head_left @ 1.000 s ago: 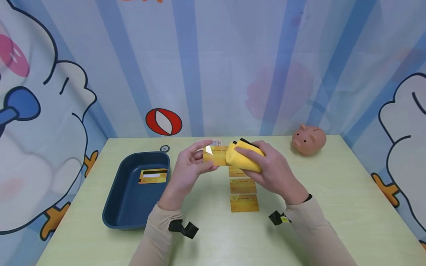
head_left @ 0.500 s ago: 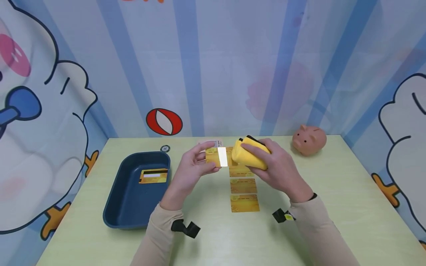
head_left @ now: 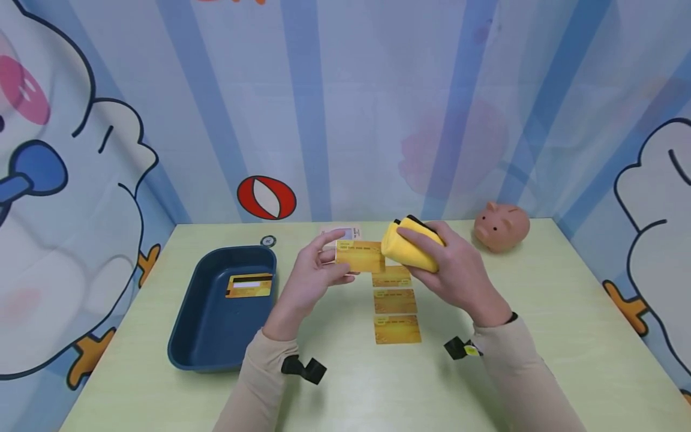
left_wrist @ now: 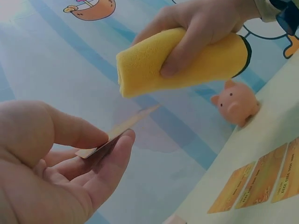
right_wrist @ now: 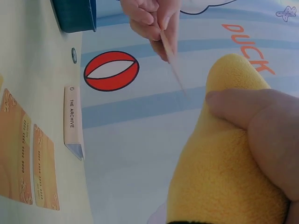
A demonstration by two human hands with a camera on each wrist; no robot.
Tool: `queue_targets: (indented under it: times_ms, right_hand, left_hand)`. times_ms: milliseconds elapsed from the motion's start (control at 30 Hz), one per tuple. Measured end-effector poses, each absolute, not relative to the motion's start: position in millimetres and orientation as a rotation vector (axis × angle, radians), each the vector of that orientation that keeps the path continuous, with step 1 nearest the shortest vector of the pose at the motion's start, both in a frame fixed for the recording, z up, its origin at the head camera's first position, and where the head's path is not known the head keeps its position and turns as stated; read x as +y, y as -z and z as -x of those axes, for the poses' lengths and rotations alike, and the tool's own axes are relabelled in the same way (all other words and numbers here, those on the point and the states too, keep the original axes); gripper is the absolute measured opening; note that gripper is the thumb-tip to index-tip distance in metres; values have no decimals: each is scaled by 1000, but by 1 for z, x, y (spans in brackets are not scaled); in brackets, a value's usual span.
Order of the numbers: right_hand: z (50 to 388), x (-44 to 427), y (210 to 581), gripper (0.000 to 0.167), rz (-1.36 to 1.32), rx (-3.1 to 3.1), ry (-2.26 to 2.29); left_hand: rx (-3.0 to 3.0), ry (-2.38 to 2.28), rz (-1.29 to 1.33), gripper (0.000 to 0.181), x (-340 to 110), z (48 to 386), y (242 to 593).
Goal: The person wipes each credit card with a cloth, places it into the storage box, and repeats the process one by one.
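Between thumb and fingers, my left hand (head_left: 309, 273) pinches a gold bank card (head_left: 360, 257) by its left end, above the table. My right hand (head_left: 459, 273) grips a folded yellow cloth (head_left: 409, 245) with black edging, close to the card's right end. A gap separates cloth (left_wrist: 145, 65) and card (left_wrist: 126, 126) in the left wrist view. Beneath the hands, three gold cards lie in a column on the table: a front one (head_left: 397, 329), a middle one (head_left: 395, 301) and a back one (head_left: 391, 276). Another card (head_left: 248, 285) lies striped side up in the blue tray (head_left: 202, 336).
A pink piggy bank (head_left: 501, 228) stands at the table's back right. By the tray's far corner lies a round chip (head_left: 267, 241). A pale box marked THE ARCHIVE (right_wrist: 72, 119) sits near the back edge, partly behind my left hand in the head view.
The cloth has moved right and slightly up, off the card's right part, so the card's whole face shows. The left hand has shifted a little right with the card; its glare is gone.
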State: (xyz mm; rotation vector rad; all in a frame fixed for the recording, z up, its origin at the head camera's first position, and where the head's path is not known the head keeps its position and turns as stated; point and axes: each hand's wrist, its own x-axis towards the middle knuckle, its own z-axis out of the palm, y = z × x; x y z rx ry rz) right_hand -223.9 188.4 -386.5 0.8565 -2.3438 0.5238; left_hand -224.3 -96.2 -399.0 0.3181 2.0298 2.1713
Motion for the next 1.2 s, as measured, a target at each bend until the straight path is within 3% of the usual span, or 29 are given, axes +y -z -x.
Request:
queue_targets:
  times_ms: [400,1200]
  right_hand:
    - [219,191,380,67,-840,-2332,-535]
    - [217,188,378,64,-871,-2322,-552]
  left_hand:
    - [2220,-2128,-242,33,-91,224,404]
    - [2181,-2233,-324,20,-87,226,410]
